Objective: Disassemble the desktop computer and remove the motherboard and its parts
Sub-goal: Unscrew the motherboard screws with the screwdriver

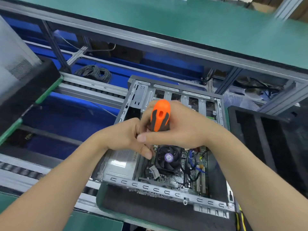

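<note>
An open desktop computer case [166, 191] lies on its side on a black tray in front of me. Inside it sits the green motherboard [176, 178] with a black CPU fan [167, 158] and blue and black cables [191, 162]. A grey power supply box [120, 164] fills the case's left side. My right hand [180, 127] grips an orange and black screwdriver [160, 115], held upright above the board. My left hand [126, 137] curls its fingers round the screwdriver's lower shaft; the tip is hidden behind both hands.
The black tray [150, 209] rests on a roller conveyor [93, 90]. Another black tray [266, 140] stands to the right, and a grey case on a tray [18, 77] to the left. A green worktop [200, 29] runs across the back. A wire coil [94, 73] lies beyond the conveyor.
</note>
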